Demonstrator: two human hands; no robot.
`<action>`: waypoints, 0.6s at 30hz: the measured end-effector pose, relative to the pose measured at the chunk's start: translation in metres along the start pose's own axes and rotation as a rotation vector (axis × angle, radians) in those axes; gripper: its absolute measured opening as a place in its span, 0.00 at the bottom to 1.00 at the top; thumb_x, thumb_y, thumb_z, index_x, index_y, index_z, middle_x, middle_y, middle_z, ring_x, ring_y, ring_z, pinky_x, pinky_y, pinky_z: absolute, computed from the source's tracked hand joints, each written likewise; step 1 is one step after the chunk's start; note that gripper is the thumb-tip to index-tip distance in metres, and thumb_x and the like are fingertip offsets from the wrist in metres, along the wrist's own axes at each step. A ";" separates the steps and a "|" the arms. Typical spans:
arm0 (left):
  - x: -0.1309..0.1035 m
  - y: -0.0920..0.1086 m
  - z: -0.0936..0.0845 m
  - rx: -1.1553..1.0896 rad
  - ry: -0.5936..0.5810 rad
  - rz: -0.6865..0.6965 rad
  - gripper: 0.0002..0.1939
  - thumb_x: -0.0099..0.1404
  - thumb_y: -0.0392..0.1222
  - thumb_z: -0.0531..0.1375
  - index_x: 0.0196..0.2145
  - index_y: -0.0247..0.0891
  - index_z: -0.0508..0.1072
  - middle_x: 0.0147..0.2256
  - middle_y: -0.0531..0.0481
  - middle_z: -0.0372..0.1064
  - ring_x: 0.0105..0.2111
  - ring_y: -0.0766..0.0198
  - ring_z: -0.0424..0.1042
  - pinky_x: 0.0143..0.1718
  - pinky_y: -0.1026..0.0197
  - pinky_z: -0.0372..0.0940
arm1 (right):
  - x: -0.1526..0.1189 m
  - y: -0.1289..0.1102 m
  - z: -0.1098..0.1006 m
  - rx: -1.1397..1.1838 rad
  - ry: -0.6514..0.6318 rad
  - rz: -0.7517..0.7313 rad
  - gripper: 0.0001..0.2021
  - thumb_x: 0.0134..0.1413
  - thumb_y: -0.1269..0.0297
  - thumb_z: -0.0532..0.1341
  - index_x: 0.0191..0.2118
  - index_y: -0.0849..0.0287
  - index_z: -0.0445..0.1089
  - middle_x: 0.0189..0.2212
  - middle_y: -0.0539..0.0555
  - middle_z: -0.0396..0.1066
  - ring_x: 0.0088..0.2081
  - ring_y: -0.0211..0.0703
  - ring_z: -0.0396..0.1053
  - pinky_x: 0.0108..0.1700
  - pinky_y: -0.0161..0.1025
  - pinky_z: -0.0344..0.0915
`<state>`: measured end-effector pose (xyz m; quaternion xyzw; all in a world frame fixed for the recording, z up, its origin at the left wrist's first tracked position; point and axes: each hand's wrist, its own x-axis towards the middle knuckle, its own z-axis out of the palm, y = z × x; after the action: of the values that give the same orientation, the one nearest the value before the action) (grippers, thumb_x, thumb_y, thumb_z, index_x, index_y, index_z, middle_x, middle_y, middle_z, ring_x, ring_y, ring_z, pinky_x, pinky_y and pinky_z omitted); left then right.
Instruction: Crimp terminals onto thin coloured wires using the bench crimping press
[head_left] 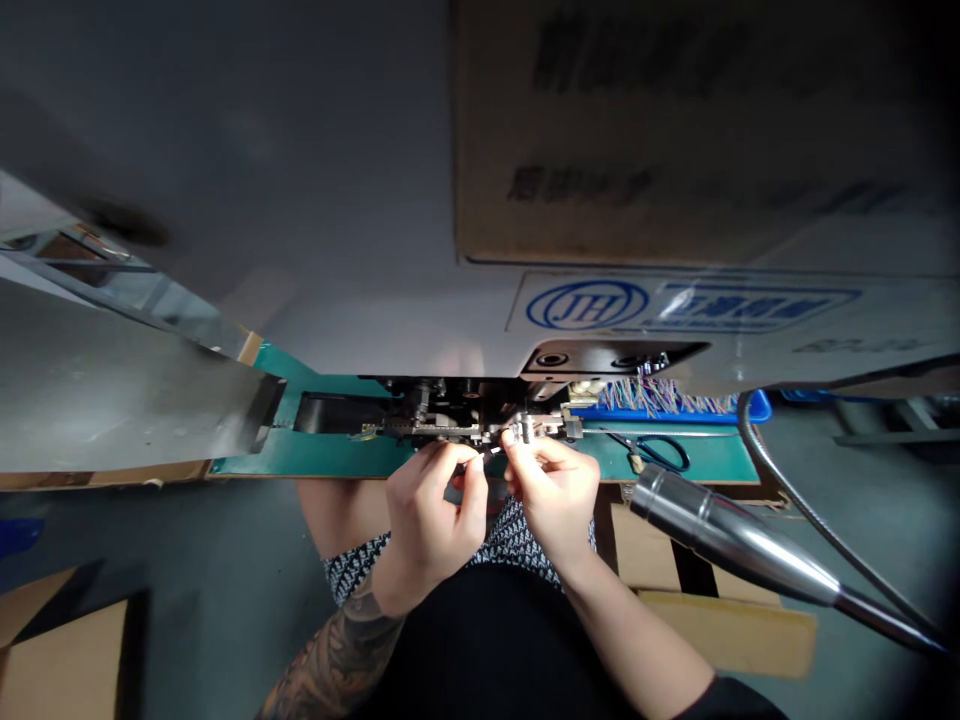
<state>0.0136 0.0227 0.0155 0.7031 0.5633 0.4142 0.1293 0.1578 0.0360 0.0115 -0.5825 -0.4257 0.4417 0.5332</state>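
At the front of a machine's metal mechanism [431, 428], my two hands are close together over the near edge of the green table top [337, 457]. My left hand [439, 510] has its thumb and forefinger pinched; a small pale thing shows by their tips, too tiny to name. My right hand [555, 490] is closed too, its thumb and forefinger at the small metal parts, and what it holds is partly hidden. Behind and to the right stands a blue tray [761, 408] with many thin coloured wires [660, 397].
The large white machine body [337, 250] hangs low over the work. Scissors [664, 453] lie right of my right hand. A metal lamp [735, 540] on a flexible arm reaches in from the right. A metal chute [135, 380] stands left.
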 end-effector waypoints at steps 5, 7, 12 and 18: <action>0.001 0.001 0.000 0.005 -0.002 -0.002 0.09 0.73 0.33 0.59 0.33 0.39 0.73 0.30 0.49 0.77 0.30 0.60 0.76 0.35 0.59 0.69 | -0.001 0.001 0.001 0.013 0.007 0.000 0.24 0.64 0.54 0.72 0.18 0.57 0.72 0.14 0.47 0.65 0.17 0.35 0.59 0.21 0.35 0.59; 0.001 0.002 -0.001 0.006 -0.001 0.000 0.09 0.73 0.33 0.59 0.33 0.39 0.74 0.29 0.49 0.76 0.30 0.60 0.76 0.35 0.59 0.68 | -0.001 0.002 0.001 0.018 0.012 0.008 0.24 0.64 0.54 0.72 0.19 0.57 0.72 0.14 0.47 0.65 0.17 0.35 0.59 0.21 0.35 0.59; 0.000 0.001 -0.001 -0.005 0.004 -0.003 0.09 0.73 0.33 0.59 0.33 0.39 0.74 0.30 0.49 0.77 0.31 0.60 0.76 0.36 0.59 0.68 | -0.004 0.003 0.002 0.039 0.008 0.045 0.23 0.63 0.51 0.72 0.20 0.56 0.74 0.15 0.48 0.67 0.17 0.37 0.61 0.20 0.37 0.61; -0.002 -0.002 -0.001 -0.024 -0.031 0.003 0.08 0.73 0.33 0.59 0.34 0.39 0.74 0.31 0.49 0.77 0.32 0.60 0.76 0.37 0.59 0.66 | -0.008 0.011 0.000 -0.017 0.026 -0.044 0.18 0.64 0.55 0.72 0.25 0.57 0.79 0.17 0.48 0.71 0.18 0.37 0.64 0.20 0.35 0.63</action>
<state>0.0114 0.0206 0.0143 0.7086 0.5553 0.4102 0.1459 0.1566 0.0276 0.0013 -0.5833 -0.4350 0.4185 0.5434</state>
